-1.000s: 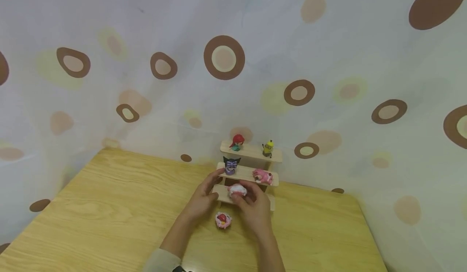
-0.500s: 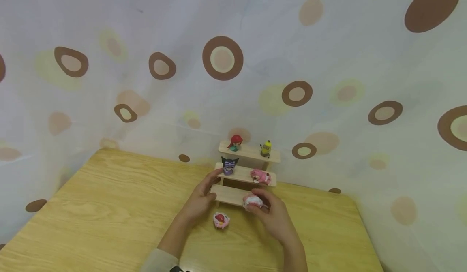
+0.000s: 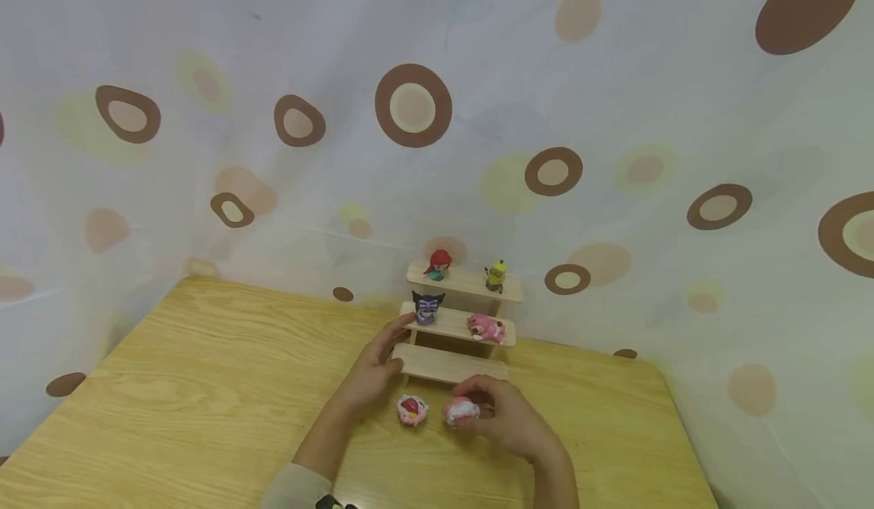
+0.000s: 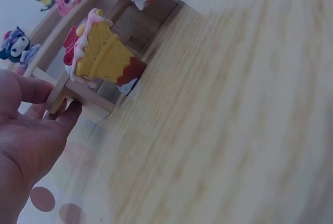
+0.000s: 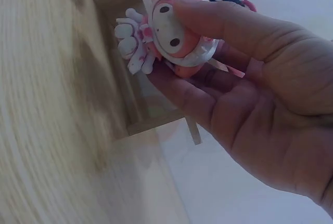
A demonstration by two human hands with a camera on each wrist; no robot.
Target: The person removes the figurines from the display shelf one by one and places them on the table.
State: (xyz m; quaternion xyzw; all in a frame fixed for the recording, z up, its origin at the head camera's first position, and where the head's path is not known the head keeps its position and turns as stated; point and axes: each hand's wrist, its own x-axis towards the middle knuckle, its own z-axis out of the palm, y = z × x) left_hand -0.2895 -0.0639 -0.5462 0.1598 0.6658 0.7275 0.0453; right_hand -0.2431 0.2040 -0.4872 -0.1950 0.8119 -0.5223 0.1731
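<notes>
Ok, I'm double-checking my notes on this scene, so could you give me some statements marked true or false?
1. The right hand holds the hooded pink figure. True.
2. The left hand hangs free. False: it grips the wooden shelf at its left end.
3. The red-haired figure is on the top board. True.
4. The cone toy is on the top board. False: it stands on the table.
5. The pink bear is on the middle board. True.

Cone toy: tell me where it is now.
In the head view, the cone toy stands on the table in front of the wooden stand's lowest step, near its left end, left of the hooded figurine in the right grip.
</notes>
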